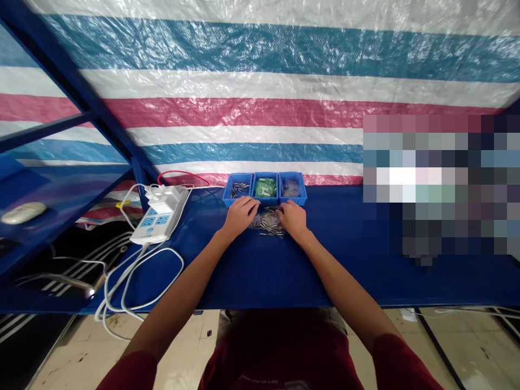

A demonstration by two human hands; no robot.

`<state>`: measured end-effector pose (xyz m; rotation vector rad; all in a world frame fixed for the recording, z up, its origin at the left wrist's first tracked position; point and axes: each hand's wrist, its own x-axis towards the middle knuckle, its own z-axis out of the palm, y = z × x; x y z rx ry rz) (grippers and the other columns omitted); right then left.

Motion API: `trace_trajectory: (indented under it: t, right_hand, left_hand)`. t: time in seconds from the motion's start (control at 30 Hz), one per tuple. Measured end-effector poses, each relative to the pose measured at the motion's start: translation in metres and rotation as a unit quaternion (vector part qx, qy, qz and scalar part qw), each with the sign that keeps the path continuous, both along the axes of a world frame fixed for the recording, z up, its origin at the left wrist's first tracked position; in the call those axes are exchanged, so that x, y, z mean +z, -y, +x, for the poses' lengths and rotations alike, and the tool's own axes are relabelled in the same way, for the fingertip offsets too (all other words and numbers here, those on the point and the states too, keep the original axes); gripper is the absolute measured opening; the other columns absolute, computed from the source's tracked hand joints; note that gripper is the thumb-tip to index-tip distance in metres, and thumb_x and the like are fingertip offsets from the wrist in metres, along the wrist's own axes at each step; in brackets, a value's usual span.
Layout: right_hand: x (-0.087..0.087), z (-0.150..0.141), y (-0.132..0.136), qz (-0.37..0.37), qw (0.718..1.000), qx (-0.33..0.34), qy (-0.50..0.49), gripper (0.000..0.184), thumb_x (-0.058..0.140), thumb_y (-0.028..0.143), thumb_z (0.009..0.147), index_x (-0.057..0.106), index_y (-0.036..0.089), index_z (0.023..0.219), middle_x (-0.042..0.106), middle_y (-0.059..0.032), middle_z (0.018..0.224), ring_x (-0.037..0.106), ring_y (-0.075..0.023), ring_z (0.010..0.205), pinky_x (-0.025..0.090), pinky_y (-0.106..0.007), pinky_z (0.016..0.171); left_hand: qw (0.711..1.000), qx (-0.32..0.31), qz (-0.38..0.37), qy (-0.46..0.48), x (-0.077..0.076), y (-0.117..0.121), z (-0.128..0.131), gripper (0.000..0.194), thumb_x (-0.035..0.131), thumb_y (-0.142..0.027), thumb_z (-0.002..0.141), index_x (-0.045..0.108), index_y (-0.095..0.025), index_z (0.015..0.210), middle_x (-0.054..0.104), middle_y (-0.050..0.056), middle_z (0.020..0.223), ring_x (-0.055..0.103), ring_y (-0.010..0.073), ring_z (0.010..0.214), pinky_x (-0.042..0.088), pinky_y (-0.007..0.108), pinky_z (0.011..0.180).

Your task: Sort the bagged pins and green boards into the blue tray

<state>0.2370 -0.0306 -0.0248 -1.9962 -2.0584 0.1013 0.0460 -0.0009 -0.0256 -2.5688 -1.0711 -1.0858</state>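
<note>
A loose heap of thin metal pin-like pieces [271, 229] lies on the blue tabletop, mixed with clear plastic bags [266, 218]. At the heap's left side is my left hand [241, 213], its fingers bent but apart and nothing visible in them. My right hand [293, 218] rests at the right side, fingertips curled down onto the pieces; what they pinch, if anything, is too small to make out. Just beyond stand three small blue bins: the left bin [230, 202] holds metal pieces, the middle bin [266, 201] green packets, the right bin [299, 201] clear bags.
On the left of the blue table [260, 276] sit a white power strip [152, 230] with plugged adapters and looped white cable [134, 265]. A blue metal frame [69, 70] rises there. Striped plastic sheeting [252, 114] hangs behind. A blurred-out patch covers the right side.
</note>
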Motion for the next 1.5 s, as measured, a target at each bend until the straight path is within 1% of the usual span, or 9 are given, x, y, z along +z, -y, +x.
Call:
trace_trajectory:
  t: [0.1,0.2,0.4,0.63,0.93,1.27,1.5]
  right_hand:
    - [-0.001,0.000,-0.001,0.002,1.000,-0.002,-0.001,0.021,0.050,0.032,0.093,0.068,0.021,0.098,0.065,-0.0071,0.104,0.063,-0.0196,0.092,0.044,-0.026,0.070]
    - [0.000,0.000,0.000,0.004,1.000,-0.002,-0.006,0.022,0.049,0.033,0.094,0.067,0.021,0.098,0.066,-0.0074,0.105,0.063,-0.0192,0.092,0.044,-0.025,0.070]
    - [-0.001,-0.001,0.000,0.019,1.000,-0.003,-0.010,0.031,0.048,0.038,0.094,0.065,0.020,0.111,0.065,-0.0099,0.107,0.064,-0.0212,0.093,0.046,-0.027,0.071]
    - [-0.006,-0.005,-0.005,-0.002,1.000,0.006,0.002,0.030,0.044,0.036,0.096,0.067,0.021,0.107,0.064,-0.0096,0.107,0.064,-0.0199,0.090,0.046,-0.027,0.071]
    - [-0.011,-0.002,-0.010,0.011,1.000,0.016,0.005,0.023,0.046,0.030,0.095,0.066,0.022,0.103,0.066,-0.0073,0.104,0.064,-0.0196,0.091,0.044,-0.026,0.070]
    - [-0.009,-0.005,-0.011,0.002,0.999,0.033,0.032,0.024,0.041,0.022,0.095,0.063,0.018,0.103,0.065,-0.0112,0.108,0.065,-0.0206,0.091,0.044,-0.026,0.071]
    - [-0.009,-0.006,-0.012,0.003,0.999,0.022,0.030,0.025,0.038,0.023,0.097,0.061,0.017,0.105,0.065,-0.0115,0.108,0.065,-0.0204,0.089,0.044,-0.026,0.069]
  left_hand:
    - [0.998,-0.046,-0.030,-0.013,-0.004,0.002,0.005,0.024,0.044,-0.023,0.095,0.067,-0.017,0.094,0.069,0.007,0.089,0.062,0.0184,0.083,0.048,0.032,0.081]
    - [0.997,-0.058,-0.041,-0.012,-0.006,0.004,0.006,0.023,0.045,-0.023,0.095,0.067,-0.016,0.095,0.069,0.007,0.089,0.063,0.0181,0.083,0.049,0.031,0.081]
    - [0.997,-0.051,-0.061,0.000,-0.008,0.004,0.005,0.023,0.045,-0.024,0.095,0.067,-0.017,0.096,0.070,0.007,0.090,0.065,0.0178,0.084,0.050,0.031,0.080]
    - [0.997,-0.052,-0.063,0.002,-0.007,0.005,0.006,0.024,0.045,-0.025,0.095,0.067,-0.018,0.096,0.072,0.007,0.090,0.067,0.0180,0.084,0.051,0.031,0.080]
    - [0.997,-0.052,-0.057,0.004,-0.009,0.005,0.007,0.024,0.046,-0.025,0.095,0.068,-0.017,0.095,0.072,0.007,0.089,0.068,0.0178,0.083,0.052,0.030,0.079]
    - [0.997,-0.051,-0.056,0.002,-0.012,0.004,0.006,0.023,0.046,-0.024,0.094,0.068,-0.017,0.096,0.073,0.007,0.091,0.068,0.0180,0.082,0.053,0.030,0.078]
    - [0.998,-0.049,-0.048,0.007,-0.013,0.003,0.007,0.023,0.047,-0.025,0.094,0.069,-0.017,0.095,0.073,0.007,0.090,0.069,0.0179,0.082,0.053,0.030,0.077]
